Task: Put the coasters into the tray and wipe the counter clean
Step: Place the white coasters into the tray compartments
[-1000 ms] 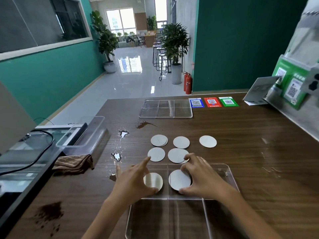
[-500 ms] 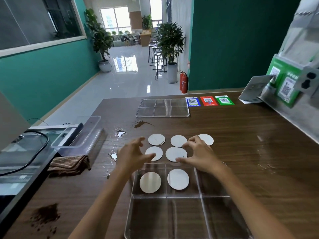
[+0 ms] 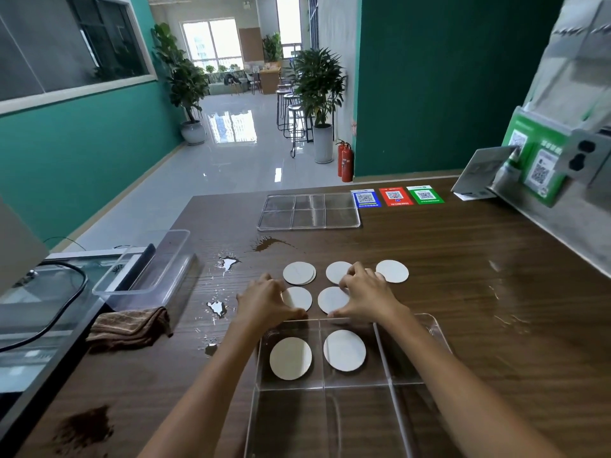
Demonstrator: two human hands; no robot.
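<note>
Dark wood counter (image 3: 463, 276), wet in patches. Far left of my hands: folded brown cloth (image 3: 130, 328), clear bin (image 3: 155, 266), water puddles (image 3: 218, 307), brown stains. My left hand (image 3: 267, 304) lies fingers-down on one loose coaster (image 3: 299, 298); cannot tell if it grips. My right hand (image 3: 362, 297) is curled over a second coaster (image 3: 332, 299), hold unclear. Beyond them, three coaster spots, the leftmost a pair. Below my wrists, clear tray (image 3: 429, 328): two coasters in separate compartments. Second tray (image 3: 309, 211) far ahead.
</note>
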